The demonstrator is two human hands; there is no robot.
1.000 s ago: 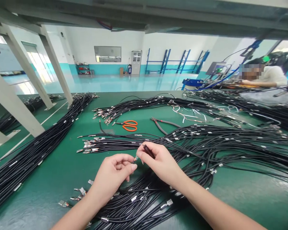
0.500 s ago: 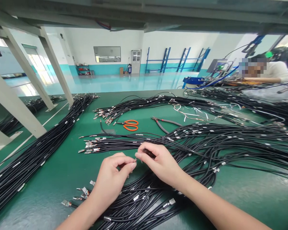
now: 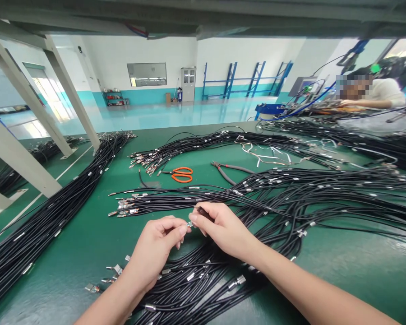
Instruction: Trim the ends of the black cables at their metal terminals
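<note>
Both of my hands meet over the cables at the middle of the bench. My left hand (image 3: 160, 246) is closed, its thumb and forefinger pinching a small silver metal terminal (image 3: 189, 224). Just right of it, my right hand (image 3: 221, 228) is closed too, fingertips at the terminal. A dark thing (image 3: 205, 213) shows inside its curled fingers, too hidden to name. Under my hands spreads a bundle of black cables (image 3: 189, 289) with silver terminals and white labels. Another cable bundle (image 3: 169, 203) lies just beyond, its terminal ends pointing left.
Orange-handled scissors (image 3: 182, 174) and grey-handled cutting pliers (image 3: 228, 170) lie beyond the cables. A thick cable bundle (image 3: 64, 198) runs along the left, beside white frame posts (image 3: 74, 95). White strips (image 3: 274, 155) lie at the back right. A co-worker (image 3: 385, 92) leans over at the far right.
The terminal between my fingertips shows more plainly, and my hands have shifted slightly left and closer together. The whole view has moved a little; the co-worker's head is lower.
</note>
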